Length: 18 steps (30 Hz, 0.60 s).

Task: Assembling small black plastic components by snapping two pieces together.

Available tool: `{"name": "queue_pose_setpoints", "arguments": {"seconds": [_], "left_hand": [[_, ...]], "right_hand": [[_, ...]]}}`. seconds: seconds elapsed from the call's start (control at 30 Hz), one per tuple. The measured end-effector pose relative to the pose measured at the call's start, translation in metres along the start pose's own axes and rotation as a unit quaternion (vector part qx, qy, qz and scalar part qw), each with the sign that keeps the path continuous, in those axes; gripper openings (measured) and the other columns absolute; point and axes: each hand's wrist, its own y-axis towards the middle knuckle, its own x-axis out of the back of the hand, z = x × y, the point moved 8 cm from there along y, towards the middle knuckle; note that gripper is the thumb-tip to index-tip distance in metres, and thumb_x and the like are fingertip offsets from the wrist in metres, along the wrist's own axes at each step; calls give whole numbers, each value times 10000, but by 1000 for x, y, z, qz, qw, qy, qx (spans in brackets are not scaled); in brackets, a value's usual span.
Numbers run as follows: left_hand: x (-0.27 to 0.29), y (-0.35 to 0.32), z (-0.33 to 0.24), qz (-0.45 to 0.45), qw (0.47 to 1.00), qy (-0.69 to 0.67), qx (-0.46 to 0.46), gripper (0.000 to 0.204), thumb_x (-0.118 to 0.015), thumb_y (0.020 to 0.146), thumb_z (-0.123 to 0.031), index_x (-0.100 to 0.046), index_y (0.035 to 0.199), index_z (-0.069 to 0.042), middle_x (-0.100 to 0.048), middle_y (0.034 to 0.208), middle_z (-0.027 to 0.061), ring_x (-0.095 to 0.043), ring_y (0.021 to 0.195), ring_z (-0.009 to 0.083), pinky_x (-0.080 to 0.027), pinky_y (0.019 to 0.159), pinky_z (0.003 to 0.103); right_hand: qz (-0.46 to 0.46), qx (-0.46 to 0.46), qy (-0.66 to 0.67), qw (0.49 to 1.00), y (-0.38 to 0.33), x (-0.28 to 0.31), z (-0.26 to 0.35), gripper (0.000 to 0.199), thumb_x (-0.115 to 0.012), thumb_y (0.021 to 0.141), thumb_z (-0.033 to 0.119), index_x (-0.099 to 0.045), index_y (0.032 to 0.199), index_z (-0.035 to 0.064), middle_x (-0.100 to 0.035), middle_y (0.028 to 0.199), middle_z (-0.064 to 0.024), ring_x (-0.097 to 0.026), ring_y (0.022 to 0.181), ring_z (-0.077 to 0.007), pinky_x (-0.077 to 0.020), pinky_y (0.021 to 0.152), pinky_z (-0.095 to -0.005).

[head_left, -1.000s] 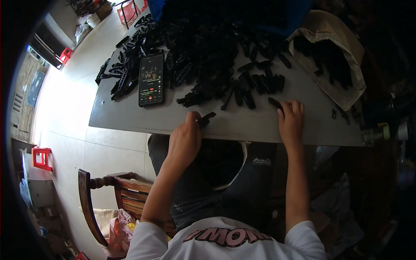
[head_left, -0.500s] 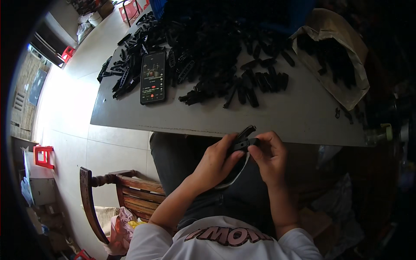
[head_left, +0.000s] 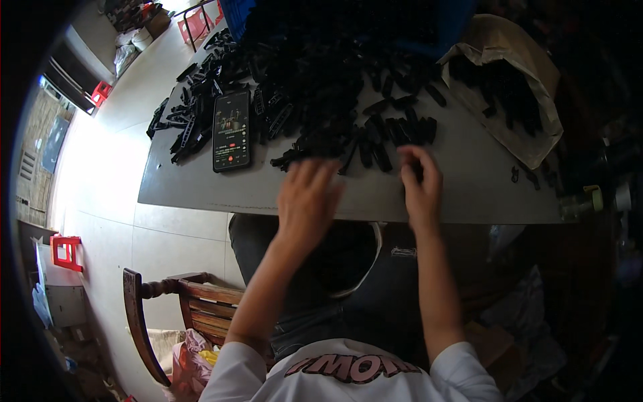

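Observation:
My left hand (head_left: 307, 201), slightly blurred, reaches over the table's front edge with its fingers stretched out at the near side of a cluster of small black plastic parts (head_left: 295, 153). I see nothing held in it. My right hand (head_left: 423, 187) is raised over the table just in front of several elongated black pieces (head_left: 402, 130). Its fingers are curved, with thumb and index apart and a dark gap between them. Between my legs a round container with a pale rim (head_left: 378, 242) shows a dark inside.
A grey table (head_left: 268, 191) carries a large heap of black parts (head_left: 308, 87). A lit phone (head_left: 232, 130) lies at the left of it. A blue crate (head_left: 459, 27) stands behind, a bag of black pieces (head_left: 549, 127) at right. A wooden chair (head_left: 207, 298) is at my left.
Both hands have moved apart and forward from my lap onto the table. The black piece they worked on together is no longer visible between them. The view has shifted slightly.

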Motion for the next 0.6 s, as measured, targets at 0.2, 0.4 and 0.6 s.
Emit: {"name": "queue_pose_setpoints", "arguments": {"seconds": [0.2, 0.4, 0.6], "left_hand": [[-17, 34, 42, 34, 984, 174, 8, 355, -684, 689, -160, -554, 1011, -84, -523, 1036, 74, -491, 970, 264, -393, 826, 369], [-1, 33, 26, -45, 990, 122, -59, 254, -662, 712, -158, -540, 914, -63, -557, 984, 85, -532, 903, 268, -421, 751, 377], [-31, -5, 48, 50, 905, -350, 235, 300, -558, 895, -222, -451, 1071, -5, -542, 806, 104, -516, 644, 164, -428, 623, 268]], "right_hand": [[52, 63, -445, 892, 53, -26, -6, 221, -651, 771, 100, -611, 977, 30, -512, 1029, -95, -599, 854, -265, -503, 707, -351], [96, 107, -529, 837, 61, -32, -10, 169, -670, 757, 95, -583, 881, 22, -520, 975, -126, -604, 779, -265, -511, 635, -378], [-7, 87, -5, 996, 17, -9, 49, 325, -619, 775, 80, -524, 1081, 30, -584, 943, -67, -584, 795, -156, -479, 626, -278]]}}
